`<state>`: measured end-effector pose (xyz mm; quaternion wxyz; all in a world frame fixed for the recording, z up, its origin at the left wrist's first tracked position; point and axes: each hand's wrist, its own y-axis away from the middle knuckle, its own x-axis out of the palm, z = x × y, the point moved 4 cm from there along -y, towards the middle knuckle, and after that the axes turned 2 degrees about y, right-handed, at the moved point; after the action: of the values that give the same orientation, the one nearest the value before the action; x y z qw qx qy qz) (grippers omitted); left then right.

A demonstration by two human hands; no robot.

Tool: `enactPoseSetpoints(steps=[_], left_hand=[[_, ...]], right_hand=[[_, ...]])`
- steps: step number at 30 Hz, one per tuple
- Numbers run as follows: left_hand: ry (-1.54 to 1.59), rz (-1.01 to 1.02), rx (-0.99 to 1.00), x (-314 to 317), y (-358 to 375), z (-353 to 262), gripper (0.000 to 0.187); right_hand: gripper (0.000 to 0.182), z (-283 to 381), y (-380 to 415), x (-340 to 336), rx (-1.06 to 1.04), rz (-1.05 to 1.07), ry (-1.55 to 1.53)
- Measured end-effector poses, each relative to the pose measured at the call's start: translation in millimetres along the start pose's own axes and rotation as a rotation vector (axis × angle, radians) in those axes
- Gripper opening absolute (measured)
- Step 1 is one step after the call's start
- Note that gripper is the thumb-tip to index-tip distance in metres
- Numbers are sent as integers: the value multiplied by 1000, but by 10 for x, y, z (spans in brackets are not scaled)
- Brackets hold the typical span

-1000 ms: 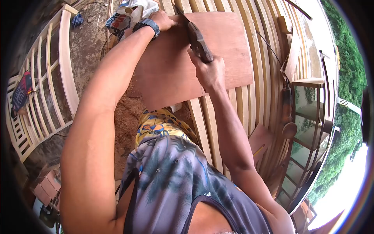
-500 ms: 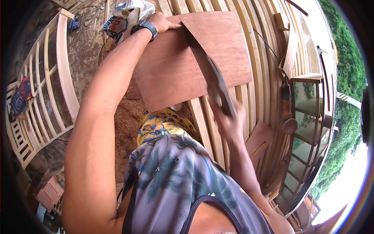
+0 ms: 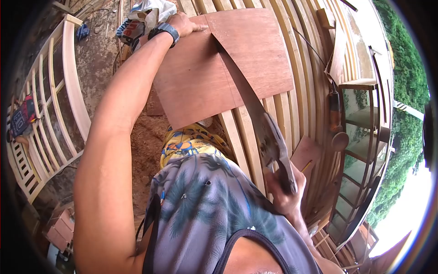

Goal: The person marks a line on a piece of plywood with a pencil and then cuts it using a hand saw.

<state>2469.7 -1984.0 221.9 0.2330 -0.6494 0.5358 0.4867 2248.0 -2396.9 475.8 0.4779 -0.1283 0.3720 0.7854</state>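
Observation:
A thin reddish plywood sheet [image 3: 191,82] lies across a row of long wooden strips, a thin line running over its face. My left hand [image 3: 182,24], with a dark watch at the wrist, rests on the sheet's upper left edge; its fingers are pressed together, and whether they pinch the edge is unclear. A handsaw [image 3: 248,96] has its blade tip at the line, close to those fingertips. Low on the right, my right hand [image 3: 285,187] is wrapped round the saw's handle, past the near edge of the plywood.
Long wooden strips [image 3: 292,109] run beneath the sheet. An orange-and-black power tool [image 3: 335,112] and a glass-paned frame [image 3: 360,150] are at right. A slatted wooden frame [image 3: 75,82] stands left, a plastic bag [image 3: 153,13] at top. Sawdust [image 3: 150,137] covers the ground.
My right hand has drawn the saw back, down and to the right, so more blade shows. My left hand has stayed on the plywood, shifting only slightly in view.

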Motion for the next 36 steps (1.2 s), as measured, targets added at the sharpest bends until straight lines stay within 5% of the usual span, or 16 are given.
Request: enactPoseSetpoints(steps=[2,6,9,12,14,16,17,19,21,25,27,32,33,36], left_hand=[[-16,-9,15,0,-1,-5,99],[2,27,23,-14,-31,19,100],[12,61,2,29,-81,86,99],[25,-3,9,-11,-86,68,92],[16,-17,6,-16,-35,37,93],[6,-24,19,34,-64,49,94],[-10,-33,35,40,-79,60,96],[-3,-40,36,32,-50,53,96],[5,-52,38,-12,-41,35,96],[32,25,10,-47,-12,23,93],[22,47,8,-15,-25,32,92],[-185,-212,6,-72,198,-92,103],[-219,-202,63,-32,314,-154,110],[-307,288,24,-65,867,-634,130]], right_hand=[[36,-48,-317,176,42,23,61],[36,26,-1590,787,-227,-92,-40],[36,222,-1833,846,-74,-14,11],[35,68,-1163,568,-229,-53,-48],[35,-86,-466,249,3,6,71],[40,-134,71,-14,-98,-21,86],[41,-193,279,-74,83,-18,-37],[43,-166,326,-105,102,13,-20],[45,-145,-29,65,-12,3,111],[38,-146,-1353,731,-118,-43,-121],[38,28,-1840,866,-18,-24,-1],[37,305,-2100,962,-118,-79,-86],[36,331,-2136,971,-98,-66,-80],[35,438,-2308,964,-109,-68,-84]])
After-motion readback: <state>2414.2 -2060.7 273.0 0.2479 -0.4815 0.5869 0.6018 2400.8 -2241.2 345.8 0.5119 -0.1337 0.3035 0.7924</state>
